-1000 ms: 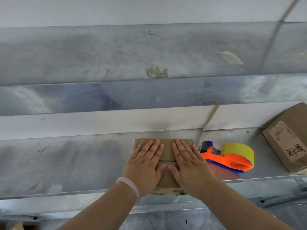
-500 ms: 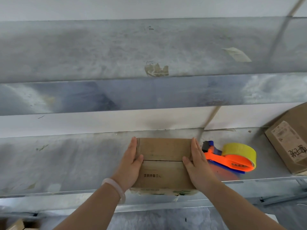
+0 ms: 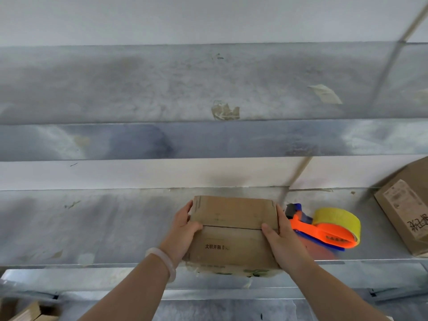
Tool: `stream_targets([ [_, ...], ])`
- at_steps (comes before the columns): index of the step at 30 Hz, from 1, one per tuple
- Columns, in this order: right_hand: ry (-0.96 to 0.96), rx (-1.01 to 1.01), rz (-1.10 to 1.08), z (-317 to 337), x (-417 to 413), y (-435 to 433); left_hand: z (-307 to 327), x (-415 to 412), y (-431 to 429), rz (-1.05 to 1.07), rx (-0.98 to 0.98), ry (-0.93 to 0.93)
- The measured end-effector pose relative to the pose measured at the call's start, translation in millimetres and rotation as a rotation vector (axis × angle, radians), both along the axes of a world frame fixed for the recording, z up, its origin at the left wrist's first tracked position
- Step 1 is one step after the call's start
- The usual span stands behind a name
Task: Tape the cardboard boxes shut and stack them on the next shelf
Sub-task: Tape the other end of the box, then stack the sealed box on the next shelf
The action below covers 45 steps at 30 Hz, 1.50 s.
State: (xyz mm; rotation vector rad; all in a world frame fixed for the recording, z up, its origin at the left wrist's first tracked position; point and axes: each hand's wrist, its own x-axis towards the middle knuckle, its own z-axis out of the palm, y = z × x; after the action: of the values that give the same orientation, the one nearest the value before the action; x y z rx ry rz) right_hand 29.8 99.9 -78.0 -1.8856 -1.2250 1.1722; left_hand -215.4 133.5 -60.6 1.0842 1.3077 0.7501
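A small brown cardboard box (image 3: 234, 230) sits at the front edge of a metal shelf (image 3: 92, 228), its two top flaps folded closed with a bare seam across the middle. My left hand (image 3: 184, 230) grips its left side, thumb on the top. My right hand (image 3: 281, 238) grips its right side, thumb on the top by the seam. An orange tape dispenser (image 3: 324, 230) with a yellow tape roll lies on the shelf just right of the box, beside my right hand.
A larger brown box (image 3: 407, 212) with a label leans at the shelf's far right. An upper metal shelf (image 3: 162, 89) with tape scraps runs above. More cardboard (image 3: 30, 312) shows at the bottom left, below the shelf.
Both hands lay flat on the box top a second ago. They have slid outward to the box's two sides and now grip it. The box seems slightly nearer the shelf edge.
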Motion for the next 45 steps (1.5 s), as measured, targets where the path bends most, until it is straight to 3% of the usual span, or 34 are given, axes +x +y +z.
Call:
stream_targets([
  [4, 0.057, 0.074, -0.083, 2.4, -0.2, -4.7, 0.1, -11.5, -15.1, 0.046, 0.047, 0.114],
  [9, 0.086, 0.109, -0.037, 5.9, 15.4, -11.7, 0.4, -11.5, -32.7, 0.132, 0.016, 0.104],
  [13, 0.043, 0.166, 0.09, 11.8, 26.2, -17.0, 5.4, -10.5, -49.4, 0.243, 0.059, 0.112],
  [21, -0.082, 0.274, 0.442, 42.5, -16.0, -13.9, 28.6, -58.7, -112.1, 0.689, 0.089, 0.199],
  [32, -0.068, 0.51, 0.83, 68.8, -181.6, -29.4, 44.2, -184.6, -197.9, 1.037, 0.103, 0.192],
  [45, -0.11, 0.598, 0.891, 68.9, -454.3, -46.3, 42.8, -430.1, -230.9, 1.294, 0.074, 0.011],
])
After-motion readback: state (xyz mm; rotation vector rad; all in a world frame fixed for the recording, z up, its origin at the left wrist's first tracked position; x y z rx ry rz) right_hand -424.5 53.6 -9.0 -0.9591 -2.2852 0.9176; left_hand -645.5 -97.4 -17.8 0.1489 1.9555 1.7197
